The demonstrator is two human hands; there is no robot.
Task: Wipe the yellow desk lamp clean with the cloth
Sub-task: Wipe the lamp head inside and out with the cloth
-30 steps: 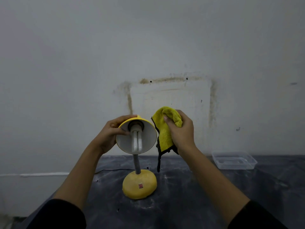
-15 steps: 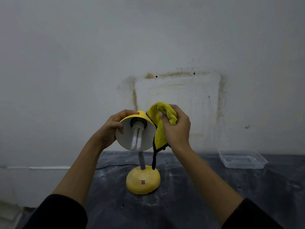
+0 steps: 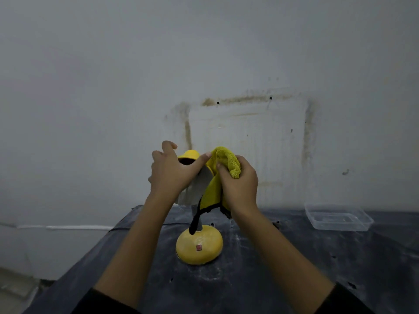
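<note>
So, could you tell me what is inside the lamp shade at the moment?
Only a strip of the lamp shade's pale inner surface shows. The left hand and the yellow cloth, held by the right hand, cover the rest, so nothing inside can be made out.

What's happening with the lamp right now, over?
Left hand steadying the lamp shade. Right hand pressing the yellow cloth against it. Lamp base on the table. Nothing in the way.

Lamp shade (image 3: 199, 184) — mostly behind hands
</note>
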